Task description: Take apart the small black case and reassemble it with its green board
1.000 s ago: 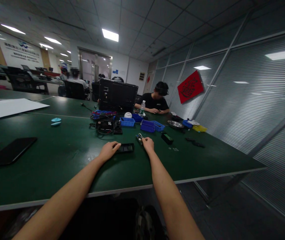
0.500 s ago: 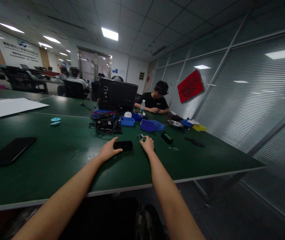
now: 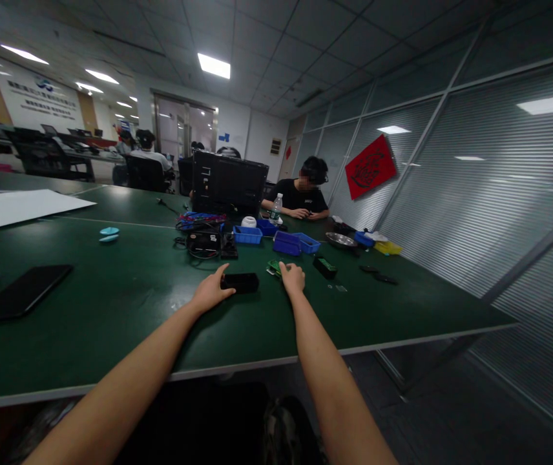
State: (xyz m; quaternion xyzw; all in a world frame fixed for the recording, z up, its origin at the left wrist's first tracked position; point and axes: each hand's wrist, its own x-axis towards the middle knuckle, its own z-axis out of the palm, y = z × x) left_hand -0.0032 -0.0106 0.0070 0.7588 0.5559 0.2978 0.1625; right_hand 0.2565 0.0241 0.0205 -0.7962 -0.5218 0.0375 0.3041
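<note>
My left hand (image 3: 210,292) rests on the green table (image 3: 112,303) and grips the near end of a small black rectangular case (image 3: 241,282), thumb on top. My right hand (image 3: 292,279) is closed on a small green circuit board (image 3: 273,266) that sticks out to the left of the fingers. The two hands are about a hand's width apart, with the case lying between them.
Blue bins (image 3: 287,243), a black cable bundle (image 3: 202,244), a metal bowl (image 3: 340,240), small black parts (image 3: 323,266) and a black monitor (image 3: 227,183) lie beyond my hands. A dark phone (image 3: 19,292) lies at left. A seated person (image 3: 304,194) works at the far side.
My left hand has tipped the black case up and turned it. My right hand has shifted slightly right and up with the green board turned in its fingers.
</note>
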